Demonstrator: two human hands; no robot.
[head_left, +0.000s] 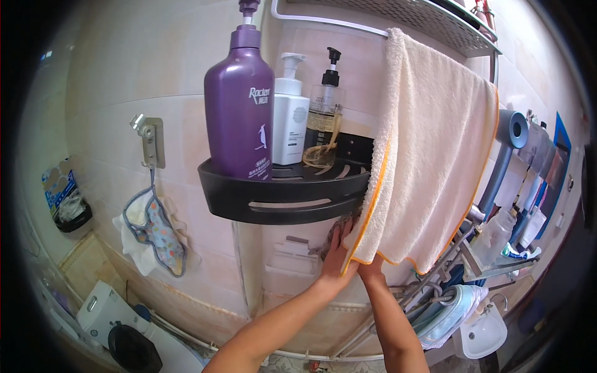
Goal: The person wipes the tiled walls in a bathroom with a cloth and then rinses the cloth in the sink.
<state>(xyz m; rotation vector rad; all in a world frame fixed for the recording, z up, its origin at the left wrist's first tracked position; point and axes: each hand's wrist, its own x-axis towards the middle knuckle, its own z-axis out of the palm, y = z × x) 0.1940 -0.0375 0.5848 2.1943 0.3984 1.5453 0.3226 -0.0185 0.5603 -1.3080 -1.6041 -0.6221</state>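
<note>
A cream towel (435,149) with orange edging hangs in front of me, and its lower part covers much of both hands. My left hand (336,250) reaches up behind the towel's left edge, below the black corner shelf (280,208). Its visible fingers look stretched out, beside a greyish crumpled thing (327,244) that I cannot make out clearly. Close by, my right hand (371,268) goes up under the towel's bottom hem, its fingers hidden. On the shelf stand a purple pump bottle (238,112), a white pump bottle (290,121) and a clear-and-black pump bottle (321,115).
A metal rack (413,22) is overhead. At left, a patterned cloth (163,230) hangs from a wall hook (151,140), above a toilet (112,317). To the right are a grey-blue hair dryer (511,129), a cluttered ledge (497,267) and a white sink (484,336).
</note>
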